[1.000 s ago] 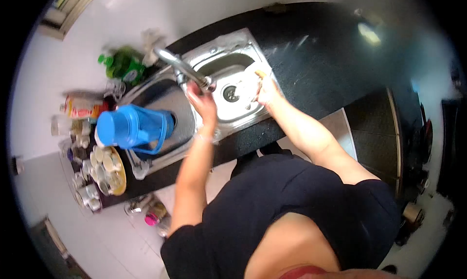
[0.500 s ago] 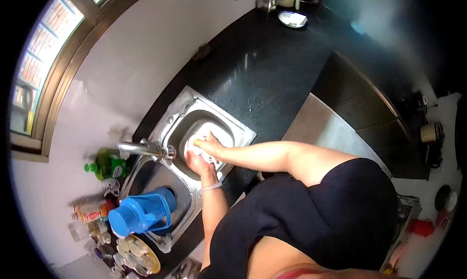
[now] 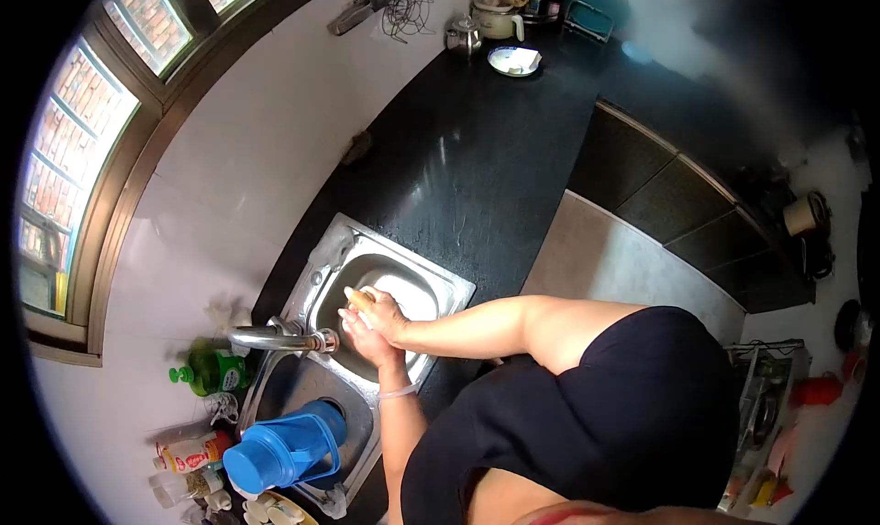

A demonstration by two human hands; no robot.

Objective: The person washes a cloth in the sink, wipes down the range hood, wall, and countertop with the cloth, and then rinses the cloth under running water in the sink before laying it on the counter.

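Note:
Both my hands are over the steel sink basin point(image 3: 446, 298), close to the tap point(image 3: 284, 340). My right hand point(image 3: 387, 320) is closed round a small, elongated yellowish-tan piece point(image 3: 361, 300); its exact kind is unclear. Just below and against it, my left hand point(image 3: 370, 344) has its fingers curled. Something pale shows between the two hands, too small to make out. A bright, sunlit patch lies on the basin floor behind them. Whether water runs from the tap I cannot tell.
A blue lidded jug point(image 3: 291, 447) stands in the second basin. Along the wall are a green detergent bottle point(image 3: 209, 369), a red-and-white packet point(image 3: 192, 452) and jars. On the black counter point(image 3: 458, 172) sit a plate point(image 3: 513, 62), a metal pot point(image 3: 464, 36) and a pale pot point(image 3: 498, 21).
The view has tilted, so the sink sits lower in it. My hands have come closer together and nearer the tap, with the tan piece still in my right hand.

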